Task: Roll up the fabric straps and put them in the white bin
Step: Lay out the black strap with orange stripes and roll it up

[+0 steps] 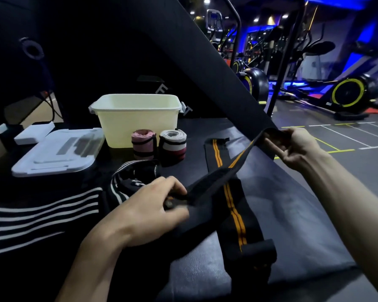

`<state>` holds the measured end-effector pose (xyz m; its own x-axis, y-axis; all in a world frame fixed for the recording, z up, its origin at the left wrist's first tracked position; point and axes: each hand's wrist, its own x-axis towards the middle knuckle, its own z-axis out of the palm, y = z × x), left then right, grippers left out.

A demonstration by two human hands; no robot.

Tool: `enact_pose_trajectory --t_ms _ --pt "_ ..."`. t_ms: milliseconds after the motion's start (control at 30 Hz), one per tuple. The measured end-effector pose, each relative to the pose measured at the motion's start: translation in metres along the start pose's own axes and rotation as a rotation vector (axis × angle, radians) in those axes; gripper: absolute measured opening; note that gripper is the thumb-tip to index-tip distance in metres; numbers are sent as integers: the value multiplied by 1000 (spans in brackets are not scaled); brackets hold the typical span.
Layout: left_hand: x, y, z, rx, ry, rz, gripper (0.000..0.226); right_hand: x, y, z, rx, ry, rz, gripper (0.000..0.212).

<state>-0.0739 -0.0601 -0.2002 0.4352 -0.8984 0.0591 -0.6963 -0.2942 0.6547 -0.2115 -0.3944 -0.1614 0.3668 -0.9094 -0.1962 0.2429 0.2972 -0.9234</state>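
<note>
A bin [138, 118] is set at the back of the mat [292, 214]. A lid [57, 152] is laid to the left of the bin. 2 rolled straps [158, 147] are stood side by side just in front of the bin. A long strap [229, 192] is laid flat on the mat, right of the rolls. Another strap [240, 159] is held above it between the left hand [153, 205], which is nearer, and the right hand [297, 147], which is farther back. A loose strap [131, 182] is piled behind the left hand.
</note>
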Motion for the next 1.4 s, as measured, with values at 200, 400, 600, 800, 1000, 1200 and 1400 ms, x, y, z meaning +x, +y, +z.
enact_pose_trajectory --t_ms 200,400,600,800,1000,1200,1400 --pt "7 7 -2 -580 53 -4 31 13 2 10 -304 -127 -119 17" --pt "24 9 29 -905 54 -12 19 29 1 44 -666 -257 -311 31" --pt "37 32 66 -1121 -106 -101 20 53 11 86 -1242 -405 -478 51" --pt "46 21 83 -1048 -83 -146 32 72 37 107 -1529 -509 -464 49" --pt "48 20 92 -933 -135 -152 47 95 62 116 -1680 -527 -428 60" --pt "46 27 87 -957 -186 -134 50 109 68 123 -1700 -439 -574 54" --pt "44 24 95 -887 -266 -157 34 110 76 129 -1806 -488 -399 70"
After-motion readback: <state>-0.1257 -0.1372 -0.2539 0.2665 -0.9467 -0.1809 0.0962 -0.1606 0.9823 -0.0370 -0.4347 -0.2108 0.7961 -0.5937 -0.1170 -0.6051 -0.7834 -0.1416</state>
